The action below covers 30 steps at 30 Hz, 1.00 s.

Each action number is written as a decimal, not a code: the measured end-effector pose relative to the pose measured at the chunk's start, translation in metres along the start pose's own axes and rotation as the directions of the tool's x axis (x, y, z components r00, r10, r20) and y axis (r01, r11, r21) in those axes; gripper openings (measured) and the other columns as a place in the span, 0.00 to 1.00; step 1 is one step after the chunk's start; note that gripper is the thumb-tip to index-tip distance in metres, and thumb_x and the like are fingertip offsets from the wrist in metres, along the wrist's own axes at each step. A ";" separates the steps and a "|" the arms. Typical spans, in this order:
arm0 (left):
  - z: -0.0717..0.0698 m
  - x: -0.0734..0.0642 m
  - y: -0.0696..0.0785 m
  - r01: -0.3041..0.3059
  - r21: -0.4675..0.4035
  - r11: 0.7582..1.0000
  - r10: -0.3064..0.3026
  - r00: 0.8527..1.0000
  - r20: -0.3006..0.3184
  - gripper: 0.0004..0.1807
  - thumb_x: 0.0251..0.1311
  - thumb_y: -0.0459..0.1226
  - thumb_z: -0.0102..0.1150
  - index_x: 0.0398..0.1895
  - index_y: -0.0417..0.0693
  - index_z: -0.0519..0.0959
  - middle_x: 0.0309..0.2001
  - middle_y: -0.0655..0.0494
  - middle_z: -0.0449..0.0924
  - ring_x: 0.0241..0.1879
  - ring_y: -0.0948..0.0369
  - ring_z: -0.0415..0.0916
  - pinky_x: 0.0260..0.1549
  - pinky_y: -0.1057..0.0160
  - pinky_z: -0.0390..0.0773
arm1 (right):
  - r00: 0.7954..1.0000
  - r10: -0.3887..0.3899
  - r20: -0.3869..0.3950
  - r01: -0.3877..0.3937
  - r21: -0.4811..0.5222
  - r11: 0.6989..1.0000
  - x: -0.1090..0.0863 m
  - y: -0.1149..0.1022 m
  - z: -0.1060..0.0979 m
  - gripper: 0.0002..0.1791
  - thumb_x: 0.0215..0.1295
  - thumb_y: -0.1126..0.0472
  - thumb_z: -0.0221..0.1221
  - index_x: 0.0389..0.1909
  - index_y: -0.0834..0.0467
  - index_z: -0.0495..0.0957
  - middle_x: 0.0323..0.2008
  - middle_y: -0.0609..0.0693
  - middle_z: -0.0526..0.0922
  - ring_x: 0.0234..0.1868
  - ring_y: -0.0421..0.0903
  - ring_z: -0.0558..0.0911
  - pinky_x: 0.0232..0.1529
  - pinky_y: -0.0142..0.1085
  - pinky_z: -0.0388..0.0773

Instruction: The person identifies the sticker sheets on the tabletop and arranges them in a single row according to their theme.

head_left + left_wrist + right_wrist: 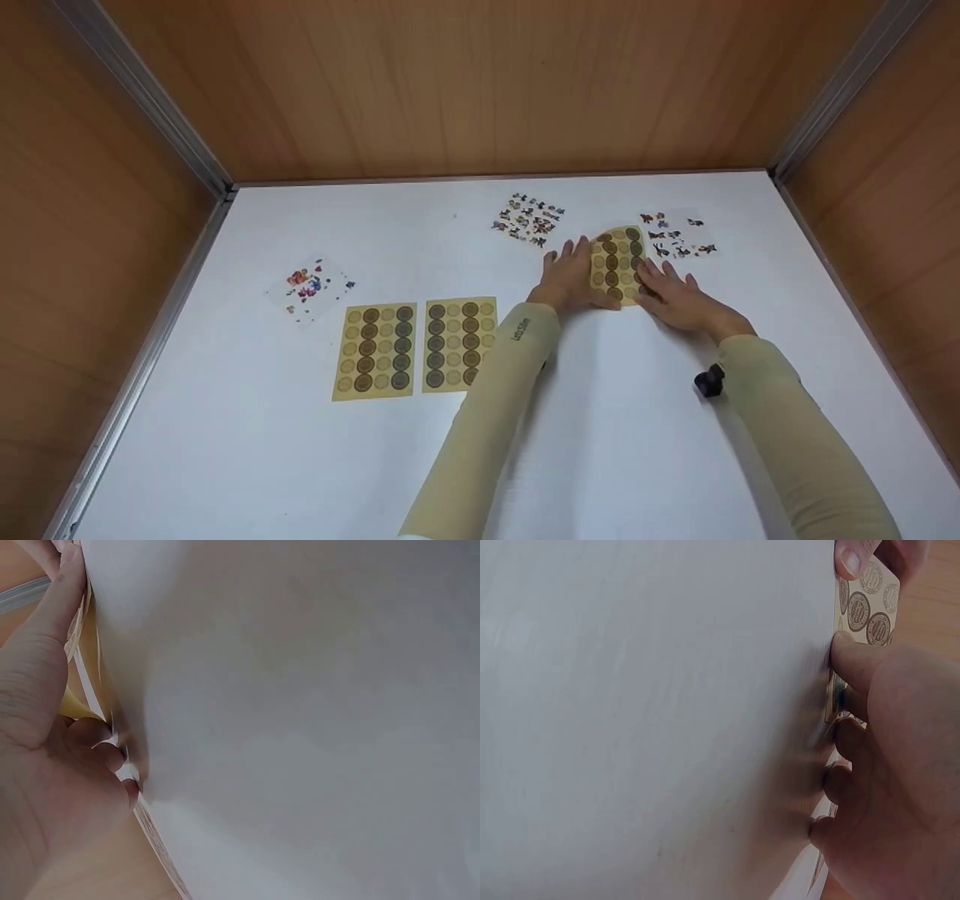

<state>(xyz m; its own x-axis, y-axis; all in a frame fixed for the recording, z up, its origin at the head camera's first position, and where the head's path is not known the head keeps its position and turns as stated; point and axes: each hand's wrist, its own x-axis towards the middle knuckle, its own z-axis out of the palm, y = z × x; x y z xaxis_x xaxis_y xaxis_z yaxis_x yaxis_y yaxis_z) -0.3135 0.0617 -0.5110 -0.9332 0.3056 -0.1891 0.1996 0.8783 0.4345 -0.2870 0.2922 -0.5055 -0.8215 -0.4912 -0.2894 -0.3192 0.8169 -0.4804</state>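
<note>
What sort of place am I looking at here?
Looks like a small work booth, though I can't be certain: a white tabletop, wood-grain panels on three sides, and metal strips along the corners.

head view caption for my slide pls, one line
Left hand and right hand touch a yellow sheet of printed circles, two similar sheets lying on the white table.

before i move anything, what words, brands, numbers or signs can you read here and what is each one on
"LetsSlim": on the left sleeve, near the wrist.
Three tan sheets: lettering in the printed circles, too small and blurred to read.
Three picture sheets: tiny coloured figures, no text that can be made out.
</note>
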 end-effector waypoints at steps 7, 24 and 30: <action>0.000 -0.002 -0.001 0.002 -0.013 1.000 -0.002 1.000 -0.009 0.75 0.39 0.67 0.76 0.82 0.44 0.43 0.80 0.49 0.49 0.80 0.54 0.43 0.78 0.54 0.40 | 1.000 0.003 0.007 -0.003 -0.014 1.000 0.002 -0.001 0.001 0.38 0.83 0.47 0.40 0.80 0.66 0.42 0.79 0.66 0.35 0.77 0.71 0.32 0.71 0.70 0.26; 0.007 -0.010 0.004 0.023 -0.035 0.999 -0.024 0.999 -0.047 0.69 0.44 0.64 0.75 0.82 0.47 0.46 0.80 0.53 0.50 0.79 0.57 0.45 0.78 0.54 0.41 | 1.000 0.004 0.011 -0.004 -0.022 1.000 0.003 0.000 0.001 0.38 0.83 0.46 0.41 0.79 0.67 0.42 0.79 0.67 0.36 0.77 0.71 0.32 0.70 0.71 0.25; 0.011 -0.015 0.008 0.034 -0.008 0.999 -0.034 0.998 -0.054 0.67 0.49 0.65 0.71 0.82 0.44 0.43 0.81 0.51 0.49 0.79 0.57 0.46 0.78 0.55 0.41 | 1.000 0.005 0.011 -0.004 -0.057 0.998 0.001 -0.002 0.000 0.39 0.83 0.46 0.40 0.80 0.66 0.41 0.79 0.67 0.36 0.76 0.72 0.34 0.71 0.71 0.27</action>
<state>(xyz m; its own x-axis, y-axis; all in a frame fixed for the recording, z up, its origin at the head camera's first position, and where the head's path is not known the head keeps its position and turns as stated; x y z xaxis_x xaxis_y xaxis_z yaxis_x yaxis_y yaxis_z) -0.2952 0.0681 -0.5144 -0.9542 0.2554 -0.1561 0.1657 0.8851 0.4349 -0.2874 0.2902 -0.5047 -0.8177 -0.4907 -0.3010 -0.3423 0.8348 -0.4312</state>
